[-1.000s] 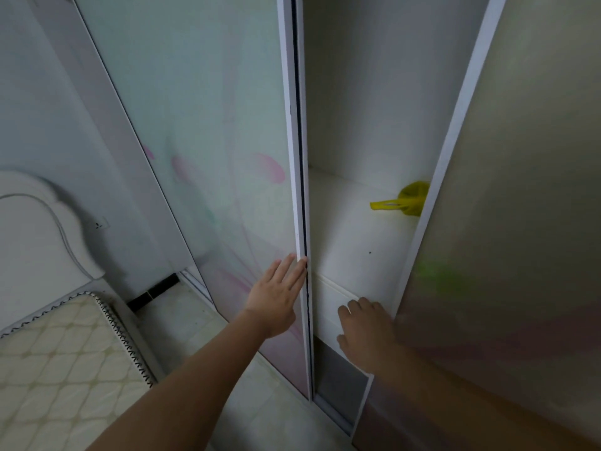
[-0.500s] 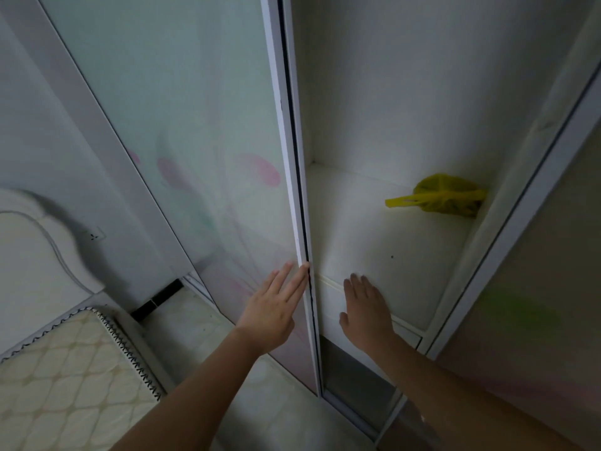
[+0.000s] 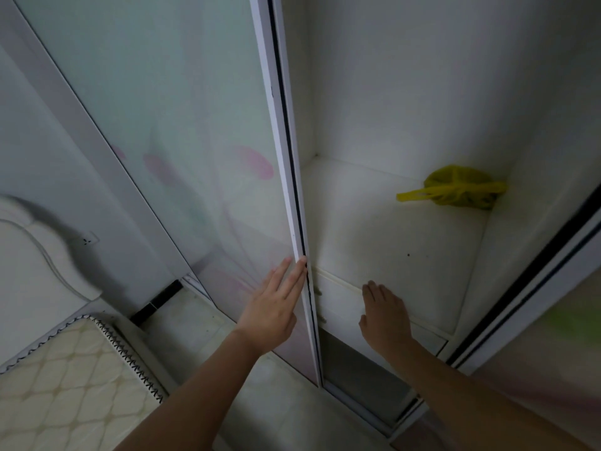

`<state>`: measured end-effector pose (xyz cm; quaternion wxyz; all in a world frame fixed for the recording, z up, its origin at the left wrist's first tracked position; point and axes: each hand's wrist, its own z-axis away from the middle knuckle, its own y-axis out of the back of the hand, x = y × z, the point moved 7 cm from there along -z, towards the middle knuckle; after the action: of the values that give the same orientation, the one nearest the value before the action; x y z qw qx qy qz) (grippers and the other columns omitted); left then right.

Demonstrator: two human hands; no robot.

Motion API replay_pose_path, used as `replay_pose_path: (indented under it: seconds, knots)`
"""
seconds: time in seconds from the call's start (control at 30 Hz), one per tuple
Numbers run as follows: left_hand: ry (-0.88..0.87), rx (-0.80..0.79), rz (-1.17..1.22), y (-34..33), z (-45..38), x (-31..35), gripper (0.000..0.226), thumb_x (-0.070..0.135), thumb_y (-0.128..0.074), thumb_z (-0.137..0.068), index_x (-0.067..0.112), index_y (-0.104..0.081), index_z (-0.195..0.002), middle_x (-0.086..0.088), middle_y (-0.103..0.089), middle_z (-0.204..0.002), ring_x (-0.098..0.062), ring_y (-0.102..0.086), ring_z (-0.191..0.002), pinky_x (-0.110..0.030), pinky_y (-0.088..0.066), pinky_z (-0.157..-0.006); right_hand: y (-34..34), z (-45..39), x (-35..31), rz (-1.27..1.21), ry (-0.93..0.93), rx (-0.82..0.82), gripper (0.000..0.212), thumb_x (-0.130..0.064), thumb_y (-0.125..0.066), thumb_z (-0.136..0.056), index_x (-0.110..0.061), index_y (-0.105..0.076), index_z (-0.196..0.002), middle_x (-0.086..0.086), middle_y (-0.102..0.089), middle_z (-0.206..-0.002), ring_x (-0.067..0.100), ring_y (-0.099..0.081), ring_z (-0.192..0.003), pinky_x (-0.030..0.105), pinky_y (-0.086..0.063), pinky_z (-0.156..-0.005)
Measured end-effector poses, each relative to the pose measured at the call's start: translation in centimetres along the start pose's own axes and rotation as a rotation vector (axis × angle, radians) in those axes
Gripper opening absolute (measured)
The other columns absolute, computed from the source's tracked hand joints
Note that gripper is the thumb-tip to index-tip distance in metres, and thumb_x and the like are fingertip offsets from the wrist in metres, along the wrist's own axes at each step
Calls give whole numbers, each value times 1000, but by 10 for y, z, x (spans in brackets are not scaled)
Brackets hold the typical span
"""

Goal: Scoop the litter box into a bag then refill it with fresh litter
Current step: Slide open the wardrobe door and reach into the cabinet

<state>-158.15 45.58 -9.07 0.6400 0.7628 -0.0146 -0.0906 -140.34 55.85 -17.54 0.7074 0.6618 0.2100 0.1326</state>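
Fingers [image 3: 292,275] of the left hand [image 3: 270,310] are straight and together, flat on the frosted sliding door [image 3: 182,125], tips at its white frame edge [image 3: 286,157]. They clamp nothing. Right hand [image 3: 385,315] lies palm-down on the near lip of the white shelf [image 3: 390,242], fingers extended and slightly apart, also holding nothing.

Closet is open between that left door and the right door [image 3: 553,336], which sits far right and looks motion-blurred.

Only task item in sight: yellow plastic bag [image 3: 458,188], bunched in the far right corner of the shelf against the cabinet wall, one handle loop trailing left. It is well apart from both hands. Litter box, scoop and fresh litter are not in view.

Step in hand, as I read it: fetch the bag.
- Keep the left palm bracing the door so it doesn't roll back over the opening.
- Reach the right hand far and right across the shelf, and go for the trailing handle since it is the nearest part.
- Pinch the loop and drag, don't grab the bundle. Thin film, may hold something, can't tell.

Bed corner [image 3: 65,379] sits near left on the floor side, clear of the reach.
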Motion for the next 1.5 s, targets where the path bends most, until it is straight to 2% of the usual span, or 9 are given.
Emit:
replay_pose_path:
  seconds: [0.1,0.17,0.3,0.37,0.57,0.73,0.97,1.4,1.5]
  knots:
    - [17,-20,-2,-1,-1,-7,79,22,-41,-85,8,-10,-156,-10,1,-165,-30,3,-152,-44,-11,-122,3,-3,-5,-20,-28,24,63,-30,-45,-96,-10,-23,-150,9,-25,-157,25,-27,-142,38,-24,-115]
    - [31,-7,17,-1,-3,-11,73,28,-31,-87,9,-15,-156,-11,-5,-165,-30,-2,-152,-45,-14,-122,5,-7,-8,-50,-39,31,64,-32,-46,-95,-11,-23,-151,8,-27,-157,24,-28,-142,37,-23,-115]
    - [100,217,219,20,-10,-19,50,25,-49,-94,9,-47,-142,-12,-47,-144,-28,-48,-131,-39,-47,-105,7,-23,-24,-86,35,53,68,-32,-50,-95,-14,-20,-153,7,-22,-159,24,-25,-145,38,-24,-116]
    - [172,331,286,32,-14,-28,42,25,-56,-94,8,-53,-133,-9,-56,-128,-21,-58,-114,-32,-54,-91,10,-35,-36,-92,95,70,67,-31,-51,-94,-14,-22,-153,7,-22,-160,24,-25,-145,38,-25,-115]
    - [470,320,439,29,-25,-58,29,38,-55,-97,19,-50,-119,3,-59,-102,-8,-56,-88,-19,-43,-72,0,-65,-54,-36,146,2,70,-36,-44,-98,-13,-10,-154,7,-10,-162,23,-13,-149,36,-15,-119]
    - [693,327,531,15,-35,-80,24,43,-56,-96,20,-52,-88,5,-60,-81,-13,-58,-71,-35,-53,-66,-11,-69,-48,17,176,-6,70,-33,-45,-97,-13,-10,-155,7,-11,-162,24,-14,-148,37,-16,-120]
    - [696,400,567,10,-36,-78,27,38,-60,-95,18,-52,-79,3,-55,-67,-13,-53,-59,-34,-49,-55,-11,-68,-48,12,181,-2,71,-32,-45,-97,-14,-10,-155,6,-11,-162,23,-15,-148,36,-17,-119]
    - [698,508,658,3,-34,-96,23,32,-67,-92,19,-55,-79,5,-57,-67,-11,-56,-60,-37,-53,-58,-7,-72,-44,-1,163,10,65,-29,-51,-95,-18,-22,-153,3,-25,-159,21,-27,-144,38,-26,-114]
    - [728,514,652,0,-36,-108,24,32,-68,-91,18,-54,-78,5,-57,-66,-12,-56,-60,-37,-53,-57,-8,-72,-43,-27,140,17,63,-25,-61,-89,-16,-38,-147,5,-40,-152,24,-41,-137,41,-35,-109]
